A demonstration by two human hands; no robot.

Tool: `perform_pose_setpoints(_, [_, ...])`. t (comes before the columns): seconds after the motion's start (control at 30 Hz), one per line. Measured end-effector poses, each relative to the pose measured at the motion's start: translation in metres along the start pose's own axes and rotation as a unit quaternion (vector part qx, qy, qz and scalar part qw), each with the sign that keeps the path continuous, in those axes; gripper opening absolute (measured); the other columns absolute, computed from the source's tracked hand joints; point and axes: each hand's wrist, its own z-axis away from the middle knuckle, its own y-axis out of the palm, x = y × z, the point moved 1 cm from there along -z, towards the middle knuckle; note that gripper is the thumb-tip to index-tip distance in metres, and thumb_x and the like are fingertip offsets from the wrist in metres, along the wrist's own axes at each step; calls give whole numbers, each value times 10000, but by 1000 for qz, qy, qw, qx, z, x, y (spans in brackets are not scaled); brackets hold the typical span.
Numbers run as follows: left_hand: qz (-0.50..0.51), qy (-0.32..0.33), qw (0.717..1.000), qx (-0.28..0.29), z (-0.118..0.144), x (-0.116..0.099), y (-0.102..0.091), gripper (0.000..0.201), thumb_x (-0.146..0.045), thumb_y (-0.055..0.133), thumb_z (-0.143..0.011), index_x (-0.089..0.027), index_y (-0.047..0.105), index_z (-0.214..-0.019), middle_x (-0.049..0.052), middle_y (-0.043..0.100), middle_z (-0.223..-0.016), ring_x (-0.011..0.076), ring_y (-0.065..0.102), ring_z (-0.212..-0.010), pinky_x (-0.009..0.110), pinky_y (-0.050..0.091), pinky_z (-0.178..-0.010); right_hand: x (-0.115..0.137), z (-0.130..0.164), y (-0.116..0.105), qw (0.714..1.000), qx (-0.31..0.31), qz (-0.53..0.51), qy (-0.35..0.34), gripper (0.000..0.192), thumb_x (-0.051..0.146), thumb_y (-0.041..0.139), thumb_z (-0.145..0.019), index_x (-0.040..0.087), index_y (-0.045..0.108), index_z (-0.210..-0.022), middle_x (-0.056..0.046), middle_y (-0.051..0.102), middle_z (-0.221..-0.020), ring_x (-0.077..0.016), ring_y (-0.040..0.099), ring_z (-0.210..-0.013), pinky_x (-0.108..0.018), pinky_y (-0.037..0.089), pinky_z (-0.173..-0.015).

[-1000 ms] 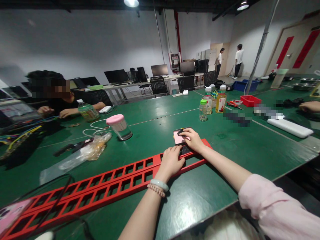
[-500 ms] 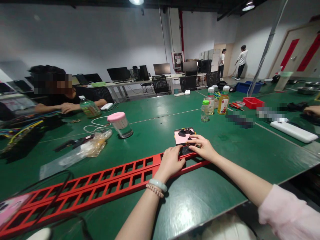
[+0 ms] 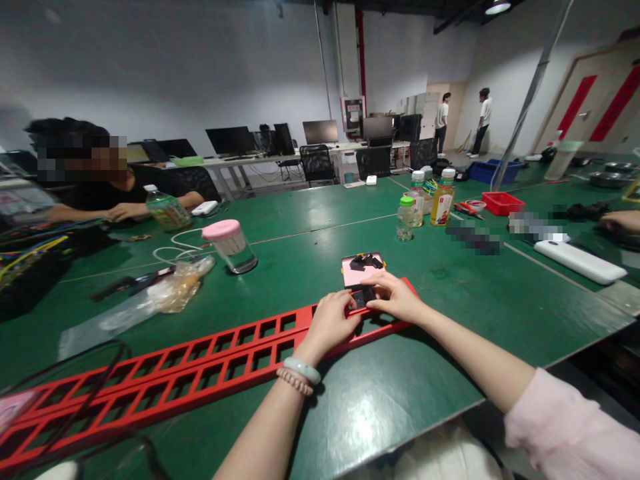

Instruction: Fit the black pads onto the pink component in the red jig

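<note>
On the green table [image 3: 450, 287], one red frame [image 3: 210, 363], both hands' [image 3: 330, 320] [image 3: 397, 299] grips closed on one black clip [image 3: 363, 297].

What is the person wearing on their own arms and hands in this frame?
The left hand is bare; its wrist carries two bracelets, a smooth pale green bangle and a string of small pinkish beads. The right hand is bare too, with no rings visible. The right arm has a light pink sleeve pushed up toward the elbow.
</note>
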Motion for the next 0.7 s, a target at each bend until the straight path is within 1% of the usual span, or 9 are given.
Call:
perform_pose_setpoints(0.07, [9,4,1000,1,0,0,-1,59,-229,557,-713,-188,549,-672,66,617,-1067,234,549,-1005,342,404,-867,2,1,1,1000,9,-3,22,459,284,722,-638,188,578,-1063,-31,553,-909,-106,527,-670,-255,461,-604])
perform_pose_setpoints(0.13, [20,3,1000,7,0,1,-2,69,-241,563,-717,-186,567,-676,83,601,-1120,246,519,-1080,360,388,-908,5,2,2,999,23,6,35,466,336,749,-597,167,576,-995,-4,535,-822,-82,477,-578,-235,425,-540])
perform_pose_setpoints(0.23, [34,-5,999,24,0,2,-4,65,-237,561,-722,-184,596,-705,94,595,-1138,249,490,-1132,385,370,-943,12,4,4,998,55,33,25,419,391,742,-598,162,588,-914,1,520,-800,-80,472,-587,-229,405,-547])
perform_pose_setpoints(0.33, [31,-6,999,30,0,2,-4,68,-214,543,-725,-184,603,-710,87,586,-1156,247,485,-1137,394,367,-947,18,6,4,995,82,58,3,390,353,733,-615,169,591,-929,2,516,-805,-88,482,-631,-229,403,-579])
perform_pose_setpoints(0.47, [8,2,1000,17,0,2,-1,59,-206,536,-718,-187,590,-708,73,574,-1177,244,514,-1087,388,379,-926,20,8,5,993,92,79,8,482,262,750,-571,169,560,-1004,7,514,-814,-93,473,-645,-223,391,-570])
perform_pose_setpoints(0.6, [-6,6,1000,13,0,1,0,68,-208,525,-725,-189,588,-710,73,576,-1171,247,517,-1076,387,385,-916,19,8,4,991,102,86,9,421,275,762,-549,164,576,-910,23,488,-752,-89,454,-621,-216,374,-548])
perform_pose_setpoints(0.7, [-11,2,1000,18,0,0,0,81,-218,520,-732,-190,595,-717,80,582,-1158,254,505,-1092,392,381,-920,19,8,3,990,113,84,-4,415,281,770,-539,172,594,-899,12,485,-794,-95,469,-656,-224,393,-579])
